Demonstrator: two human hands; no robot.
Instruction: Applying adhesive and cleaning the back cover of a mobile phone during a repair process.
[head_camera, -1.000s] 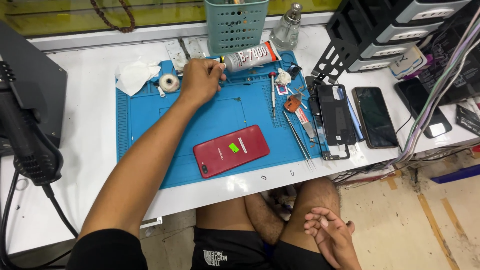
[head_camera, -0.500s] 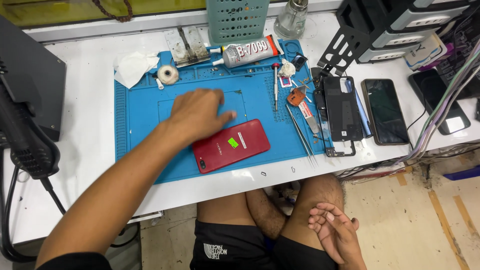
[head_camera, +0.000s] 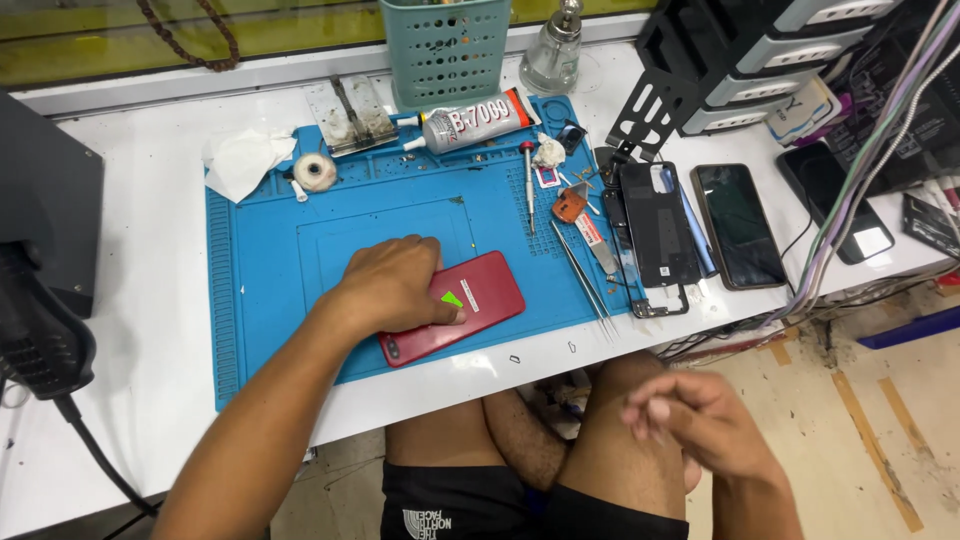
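Note:
A red phone (head_camera: 470, 300) lies back-up on a blue work mat (head_camera: 260, 300), near the mat's front edge. A small green sticker shows on its back. My left hand (head_camera: 392, 285) rests on the phone's left part, palm down, fingers over its top edge. My right hand (head_camera: 705, 420) hovers above my right knee, below the table edge, fingers loosely curled and blurred, with nothing in it.
On the mat's far side lie a glue tube (head_camera: 475, 122), a tape roll (head_camera: 315, 172), a screwdriver (head_camera: 529, 180) and tweezers (head_camera: 582, 272). Dark phones (head_camera: 660, 230) (head_camera: 740, 225) lie to the right. A teal basket (head_camera: 445, 50) and a glass bottle (head_camera: 550, 55) stand at the back.
My left hand has come back from the far side of the mat toward me and settled on the red phone. My right hand has lifted off my lap.

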